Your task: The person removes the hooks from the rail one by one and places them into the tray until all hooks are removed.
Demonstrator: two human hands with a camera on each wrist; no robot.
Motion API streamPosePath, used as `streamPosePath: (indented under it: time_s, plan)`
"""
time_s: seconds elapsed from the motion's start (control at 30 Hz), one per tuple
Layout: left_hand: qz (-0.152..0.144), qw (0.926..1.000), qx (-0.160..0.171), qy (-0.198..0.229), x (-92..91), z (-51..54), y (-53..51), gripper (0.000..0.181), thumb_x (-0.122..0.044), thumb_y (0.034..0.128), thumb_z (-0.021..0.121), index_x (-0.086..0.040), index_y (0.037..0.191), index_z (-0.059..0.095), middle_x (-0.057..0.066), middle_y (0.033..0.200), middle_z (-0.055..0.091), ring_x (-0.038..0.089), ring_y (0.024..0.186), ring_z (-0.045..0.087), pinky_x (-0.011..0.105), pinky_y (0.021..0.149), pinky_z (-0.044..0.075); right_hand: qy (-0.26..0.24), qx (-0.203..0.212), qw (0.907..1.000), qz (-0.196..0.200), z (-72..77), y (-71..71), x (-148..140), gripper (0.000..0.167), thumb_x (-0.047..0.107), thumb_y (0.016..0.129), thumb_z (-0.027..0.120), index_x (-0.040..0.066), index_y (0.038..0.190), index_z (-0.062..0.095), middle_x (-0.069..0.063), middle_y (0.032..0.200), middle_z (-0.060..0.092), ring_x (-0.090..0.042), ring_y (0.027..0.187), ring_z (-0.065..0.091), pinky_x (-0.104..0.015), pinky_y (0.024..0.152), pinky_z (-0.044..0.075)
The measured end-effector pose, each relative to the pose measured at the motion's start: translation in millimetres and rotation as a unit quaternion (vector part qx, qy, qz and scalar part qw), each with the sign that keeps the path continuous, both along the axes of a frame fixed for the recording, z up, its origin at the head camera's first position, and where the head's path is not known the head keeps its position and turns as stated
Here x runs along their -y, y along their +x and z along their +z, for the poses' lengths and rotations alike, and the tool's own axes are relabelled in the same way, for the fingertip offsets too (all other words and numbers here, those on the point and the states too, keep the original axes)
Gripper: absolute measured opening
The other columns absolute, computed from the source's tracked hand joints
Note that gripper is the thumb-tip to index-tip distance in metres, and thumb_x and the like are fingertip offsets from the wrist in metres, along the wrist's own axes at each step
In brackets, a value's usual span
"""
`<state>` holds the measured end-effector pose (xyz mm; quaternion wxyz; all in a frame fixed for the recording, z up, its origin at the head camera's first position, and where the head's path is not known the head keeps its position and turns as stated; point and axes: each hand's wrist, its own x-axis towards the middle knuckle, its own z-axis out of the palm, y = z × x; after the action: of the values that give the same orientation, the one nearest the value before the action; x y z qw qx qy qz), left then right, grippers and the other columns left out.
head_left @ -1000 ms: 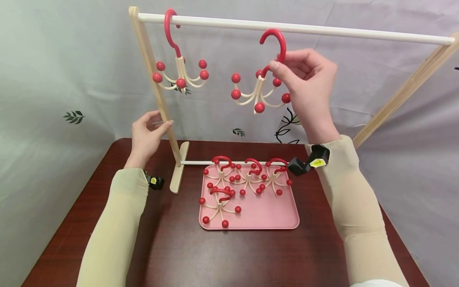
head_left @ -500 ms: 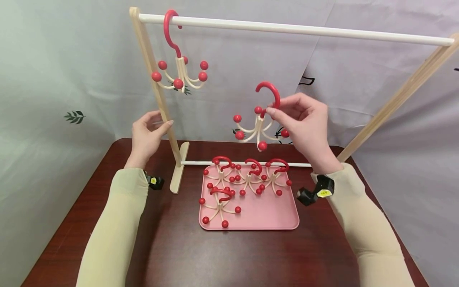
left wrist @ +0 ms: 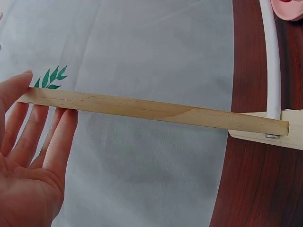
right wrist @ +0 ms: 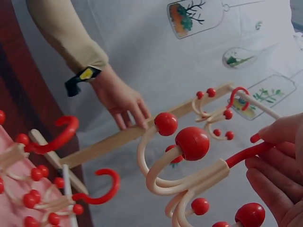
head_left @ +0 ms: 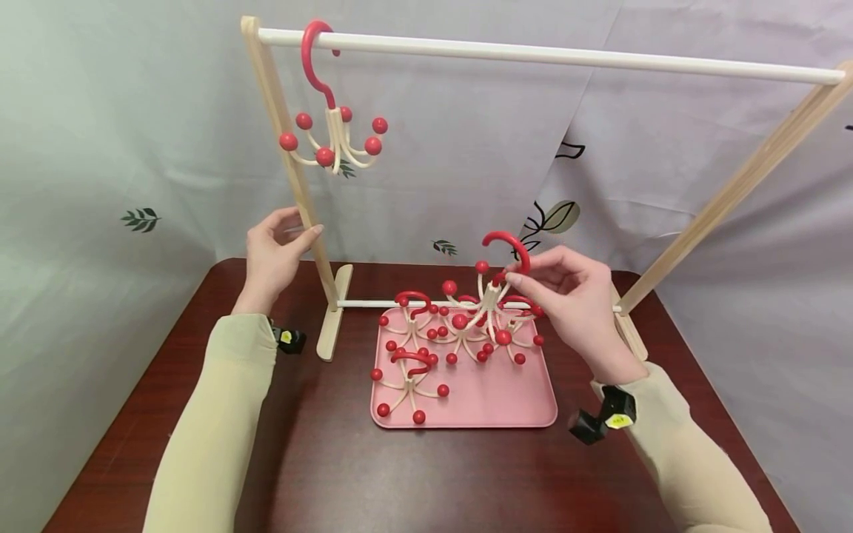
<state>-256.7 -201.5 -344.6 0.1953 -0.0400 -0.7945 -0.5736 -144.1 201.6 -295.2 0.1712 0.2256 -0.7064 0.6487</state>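
Observation:
My left hand pinches the left wooden post of a rack; in the left wrist view, thumb and fingertips press opposite sides of the post. With thumb and fingers, my right hand holds a small hanger by its red hook. This hanger has cream curved arms tipped with red balls. In the head view it overlaps the pink tray's back right part, seemingly above it, partly hiding hangers there. A similar hanger hangs at the left end of the white top bar.
Several more such hangers lie on the tray, one at its front left. A white lower bar runs behind the tray between the rack's wooden feet. The right post leans outward. All stands on a dark red-brown table.
My right hand has come down from near the top bar with its hanger, to the tray's back right area. The hanging hanger has turned slightly. My left hand stays on the post.

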Motion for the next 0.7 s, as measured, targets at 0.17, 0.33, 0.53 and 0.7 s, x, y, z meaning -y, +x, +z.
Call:
streamPosePath:
  time_s: [0.17,0.33,0.53,0.7]
  plan:
    - [-0.002,1.0000,0.001,0.002,1.2,-1.2,-0.1,0.044,-0.027,0.0924,0.079,-0.010,0.131,0.067,0.010,0.119,0.070,0.018,0.106,0.068,0.024,0.082,0.057,0.013,0.018,0.9997,0.004,-18.9,11.4,-2.7,0.015,-0.009,0.086,0.078,-0.008,0.100,0.071,-0.019,0.095,0.074,-0.026,0.085,0.075,-0.034,0.079,0.060]
    - [-0.001,1.0000,0.003,0.003,1.4,-1.3,-0.8,0.044,-0.027,0.0924,0.079,-0.010,0.131,0.067,0.011,0.120,0.070,0.017,0.105,0.068,0.023,0.081,0.057,0.041,0.046,0.9981,-0.007,-38.2,20.0,-2.9,0.015,-0.007,0.085,0.079,-0.004,0.099,0.072,-0.018,0.096,0.075,-0.024,0.087,0.075,-0.033,0.080,0.060]
    - [-0.003,1.0000,0.003,0.005,1.2,-2.1,-1.4,0.044,-0.027,0.0925,0.079,-0.010,0.132,0.067,0.010,0.120,0.070,0.018,0.105,0.068,0.025,0.083,0.058,0.043,0.080,0.9959,-0.006,-58.6,28.4,-3.8,0.018,-0.010,0.083,0.080,-0.005,0.098,0.072,-0.018,0.096,0.075,-0.024,0.086,0.075,-0.036,0.076,0.061]
    - [-0.004,1.0000,0.004,0.008,0.7,-1.2,-0.8,0.044,-0.026,0.0923,0.079,-0.010,0.131,0.067,0.010,0.119,0.070,0.016,0.104,0.068,0.023,0.081,0.057,0.046,0.118,0.9919,0.012,-72.8,33.8,-3.3,0.018,-0.008,0.083,0.081,-0.005,0.098,0.072,-0.015,0.094,0.074,-0.025,0.078,0.075,-0.036,0.058,0.062]
